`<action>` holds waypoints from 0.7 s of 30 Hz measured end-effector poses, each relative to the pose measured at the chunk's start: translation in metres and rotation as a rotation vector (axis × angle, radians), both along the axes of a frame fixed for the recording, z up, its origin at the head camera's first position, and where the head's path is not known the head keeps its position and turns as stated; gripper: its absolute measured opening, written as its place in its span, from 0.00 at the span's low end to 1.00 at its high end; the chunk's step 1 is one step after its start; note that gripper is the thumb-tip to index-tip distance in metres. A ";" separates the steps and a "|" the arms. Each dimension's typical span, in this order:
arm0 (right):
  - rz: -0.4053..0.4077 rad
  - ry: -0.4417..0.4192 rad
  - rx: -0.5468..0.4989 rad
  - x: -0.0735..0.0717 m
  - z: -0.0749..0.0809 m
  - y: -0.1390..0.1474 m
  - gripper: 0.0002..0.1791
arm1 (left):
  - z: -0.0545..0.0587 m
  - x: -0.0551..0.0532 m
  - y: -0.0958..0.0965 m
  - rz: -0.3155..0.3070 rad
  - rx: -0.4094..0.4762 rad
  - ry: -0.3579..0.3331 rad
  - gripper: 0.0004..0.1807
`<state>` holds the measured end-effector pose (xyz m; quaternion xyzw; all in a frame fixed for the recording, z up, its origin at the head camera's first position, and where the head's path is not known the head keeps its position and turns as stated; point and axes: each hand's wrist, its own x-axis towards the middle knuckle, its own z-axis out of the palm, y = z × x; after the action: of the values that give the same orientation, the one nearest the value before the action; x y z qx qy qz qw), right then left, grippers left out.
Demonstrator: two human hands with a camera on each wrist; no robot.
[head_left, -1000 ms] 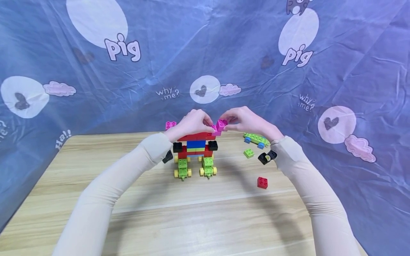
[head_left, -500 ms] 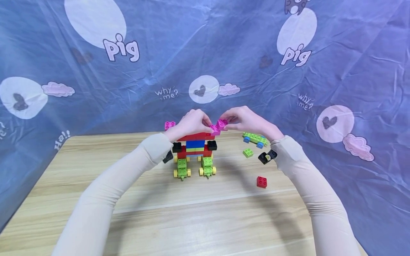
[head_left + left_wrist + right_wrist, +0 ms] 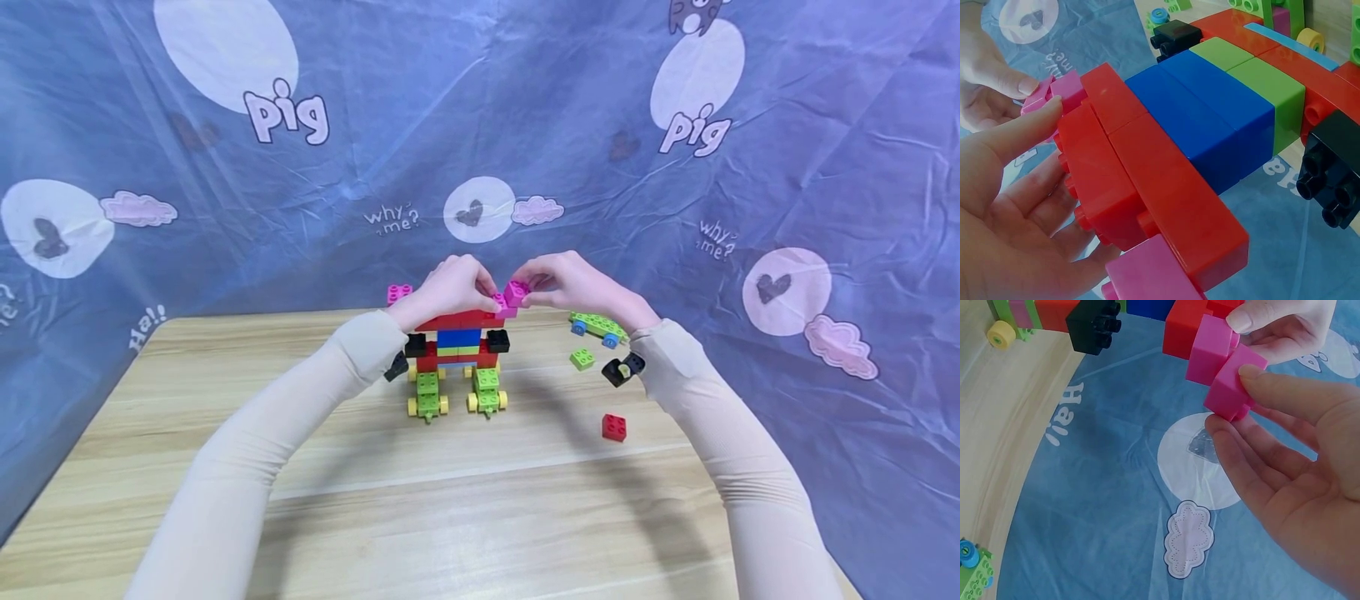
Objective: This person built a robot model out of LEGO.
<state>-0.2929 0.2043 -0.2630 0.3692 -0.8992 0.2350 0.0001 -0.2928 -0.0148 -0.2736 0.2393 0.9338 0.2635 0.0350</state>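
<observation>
A figure built of toy bricks stands upright on the table, blue in its middle and red across the top. My left hand is at its upper right, thumb and fingers pinching the pink brick at the end of the red row. My right hand pinches another pink brick between thumb and fingertips. That second brick sits tilted against the first one, overlapping its edge in the right wrist view. A further pink brick is on the figure's upper left.
Right of the figure lie a green brick plate with blue wheels, a small green brick, a black piece and a red brick. Black bricks jut from the figure's sides. A printed blue cloth hangs behind the table.
My right hand has shifted very slightly left with its pink brick, and that brick's tilt has altered a little. My left hand stays at the figure's top.
</observation>
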 end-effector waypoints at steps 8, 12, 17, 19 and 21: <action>0.013 0.009 0.009 -0.001 -0.001 -0.001 0.14 | 0.000 -0.001 0.000 0.012 -0.006 -0.001 0.16; 0.014 0.017 0.020 0.000 -0.001 0.000 0.14 | 0.000 -0.001 0.001 0.010 -0.001 -0.002 0.16; 0.009 0.019 0.028 0.001 0.000 0.000 0.14 | 0.000 0.000 0.001 0.007 0.002 -0.002 0.16; 0.006 0.017 0.031 0.001 0.000 -0.001 0.14 | 0.000 0.000 0.001 0.007 0.001 0.000 0.16; 0.008 0.017 0.036 0.001 0.001 -0.001 0.14 | 0.000 -0.001 0.001 0.007 0.001 0.001 0.16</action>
<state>-0.2916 0.2028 -0.2616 0.3746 -0.9018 0.2154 0.0001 -0.2934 -0.0142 -0.2741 0.2363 0.9345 0.2640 0.0334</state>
